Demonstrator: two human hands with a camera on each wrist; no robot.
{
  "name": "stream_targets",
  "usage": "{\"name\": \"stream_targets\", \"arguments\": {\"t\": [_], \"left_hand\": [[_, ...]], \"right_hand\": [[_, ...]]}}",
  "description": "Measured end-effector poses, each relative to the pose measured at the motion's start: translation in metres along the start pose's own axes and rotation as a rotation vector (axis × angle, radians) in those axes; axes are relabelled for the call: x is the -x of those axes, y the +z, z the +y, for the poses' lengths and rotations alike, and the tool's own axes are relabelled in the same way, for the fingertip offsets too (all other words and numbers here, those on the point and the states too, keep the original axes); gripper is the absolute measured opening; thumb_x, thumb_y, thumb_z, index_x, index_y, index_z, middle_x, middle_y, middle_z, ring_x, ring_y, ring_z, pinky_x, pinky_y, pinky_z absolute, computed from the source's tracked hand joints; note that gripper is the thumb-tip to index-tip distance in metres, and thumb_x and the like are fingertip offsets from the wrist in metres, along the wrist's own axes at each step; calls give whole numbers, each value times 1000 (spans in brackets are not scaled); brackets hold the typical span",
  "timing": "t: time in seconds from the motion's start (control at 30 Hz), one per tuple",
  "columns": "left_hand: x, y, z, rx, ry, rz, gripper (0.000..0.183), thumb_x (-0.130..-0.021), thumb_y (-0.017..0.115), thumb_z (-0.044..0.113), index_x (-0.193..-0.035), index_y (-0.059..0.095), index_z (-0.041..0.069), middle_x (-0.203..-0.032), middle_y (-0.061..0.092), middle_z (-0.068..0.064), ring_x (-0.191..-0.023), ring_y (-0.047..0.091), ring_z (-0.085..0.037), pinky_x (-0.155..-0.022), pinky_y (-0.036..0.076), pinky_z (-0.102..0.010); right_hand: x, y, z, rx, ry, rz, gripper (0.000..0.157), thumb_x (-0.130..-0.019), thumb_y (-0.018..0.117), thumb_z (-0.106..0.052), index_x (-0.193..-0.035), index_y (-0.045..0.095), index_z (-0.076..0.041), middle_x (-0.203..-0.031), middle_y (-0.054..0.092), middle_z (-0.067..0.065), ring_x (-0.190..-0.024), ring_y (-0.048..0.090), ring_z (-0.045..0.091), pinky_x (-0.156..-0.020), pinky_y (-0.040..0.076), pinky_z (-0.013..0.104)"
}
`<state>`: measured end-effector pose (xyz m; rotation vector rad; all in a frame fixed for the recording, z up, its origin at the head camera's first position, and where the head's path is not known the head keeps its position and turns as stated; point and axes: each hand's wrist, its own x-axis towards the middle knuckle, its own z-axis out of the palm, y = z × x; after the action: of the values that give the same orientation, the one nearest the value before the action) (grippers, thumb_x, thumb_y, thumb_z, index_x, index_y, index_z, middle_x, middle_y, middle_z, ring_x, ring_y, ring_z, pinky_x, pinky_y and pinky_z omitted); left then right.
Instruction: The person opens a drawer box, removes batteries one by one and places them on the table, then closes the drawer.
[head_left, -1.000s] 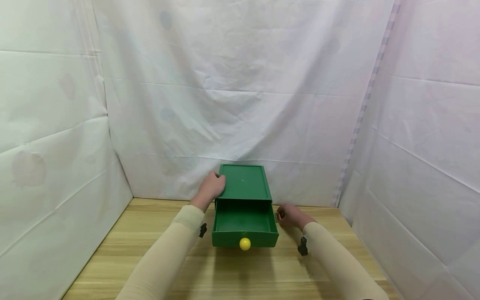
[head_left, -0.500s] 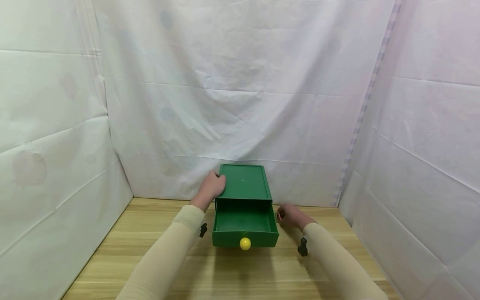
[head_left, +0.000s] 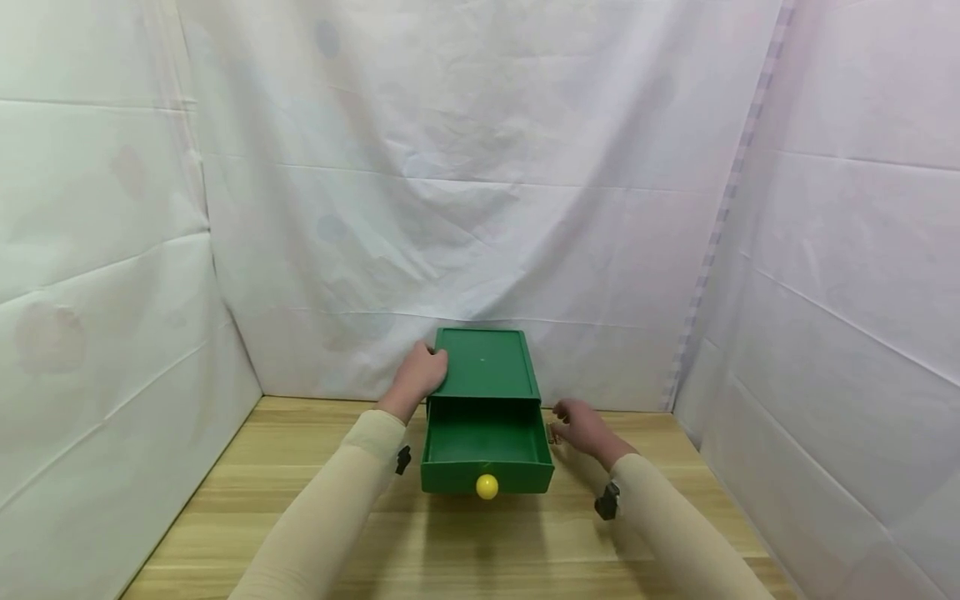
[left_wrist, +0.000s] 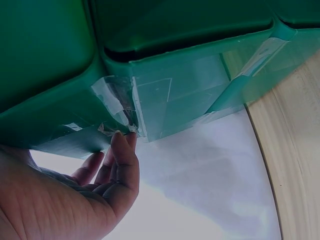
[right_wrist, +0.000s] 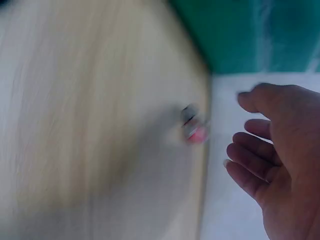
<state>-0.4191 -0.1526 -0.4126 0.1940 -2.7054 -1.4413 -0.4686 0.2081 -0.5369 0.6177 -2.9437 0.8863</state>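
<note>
Item (head_left: 554,433), its long axis too blurred to tell, near the table's (head_left: 300,475) back edge, between drawer (head_left: 450,479) and nearer right hand (head_left: 588,429), fingers relaxed and empty; left hand (head_left: 418,371) grips the case's (head_left: 487,371) left edge.

box (head_left: 486,362): green | knob (head_left: 487,487): yellow | small item (right_wrist: 198,134): partly red | sleeves (head_left: 326,508): cream | tabletop (head_left: 277,467): pale wood-grain | cloth (head_left: 480,200): white

One left hand (head_left: 414,372), one right hand (head_left: 588,427) (a pair), two cream sleeves (head_left: 330,504), one green cabinet (head_left: 483,367), one drawer (head_left: 450,477), one yellow knob (head_left: 487,487), one small blurred object (right_wrist: 194,129).
</note>
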Motion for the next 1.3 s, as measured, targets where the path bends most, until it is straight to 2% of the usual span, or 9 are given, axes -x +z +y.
{"name": "stream_targets", "arguments": {"t": [0.2,0.37,0.63,0.73,0.9,1.07,1.1,1.17,1.3], "left_hand": [[-3,0,-2,-6,-3,1,56,-114,39,39,-154,43,-1,-153,52,-23,-125,56,-37,-106,50,-56],[-2,0,-2,-6,-4,-4,58,-114,38,40,-155,42,-1,-154,51,-23,-126,56,-38,-106,50,-56],[-2,0,-2,-12,-7,-5,59,-114,39,41,-156,42,0,-155,51,-23,-127,56,-38,-107,50,-56],[-2,0,-1,-22,-5,-6,59,-114,38,41,-157,41,-1,-155,51,-23,-128,56,-38,-106,50,-56],[1,-2,1,-23,-11,-17,60,-115,38,41,-159,40,-1,-157,50,-25,-131,56,-39,-107,49,-57],[-13,0,-5,1,-31,-33,62,-114,42,42,-159,42,-1,-159,49,-25,-132,57,-40,-107,50,-59],[-24,4,-13,-14,-18,-21,64,-113,43,45,-157,44,-1,-157,51,-25,-128,58,-40,-102,52,-56],[-31,5,-16,-19,-23,-27,65,-113,44,47,-157,45,0,-157,51,-25,-127,58,-40,-100,53,-56],[-26,4,-14,-16,-21,-24,64,-113,43,46,-157,44,-1,-157,50,-25,-127,58,-41,-102,52,-57]], "right_hand": [[19,-23,-47,-73,-66,158,8,-110,70,-14,-112,74,-8,-100,72,2,-89,66,19,-80,59,45],[41,-36,-79,-124,-84,241,11,-111,67,-15,-106,76,-10,-94,72,2,-81,64,18,-74,58,42],[77,-50,-105,-212,-103,422,8,-111,68,-14,-105,73,-12,-89,68,0,-79,62,18,-72,54,35],[92,-54,-118,-170,-217,502,5,-108,71,-9,-104,73,-12,-92,68,-1,-81,63,16,-72,56,34],[112,-48,-135,24,-507,646,13,-98,77,1,-100,71,-10,-95,66,0,-85,64,17,-73,58,38],[129,-41,-154,129,-657,691,3,-102,70,-10,-100,70,-9,-93,65,1,-84,63,21,-72,58,40],[132,-40,-158,148,-691,704,6,-103,68,-13,-99,70,-8,-93,66,2,-83,63,20,-72,58,39],[138,-36,-168,183,-758,723,12,-103,65,-16,-98,70,-7,-91,66,1,-80,62,18,-70,58,38],[149,-24,-186,235,-872,726,19,-107,60,-19,-98,73,-7,-92,69,1,-79,64,17,-70,59,34]]}}
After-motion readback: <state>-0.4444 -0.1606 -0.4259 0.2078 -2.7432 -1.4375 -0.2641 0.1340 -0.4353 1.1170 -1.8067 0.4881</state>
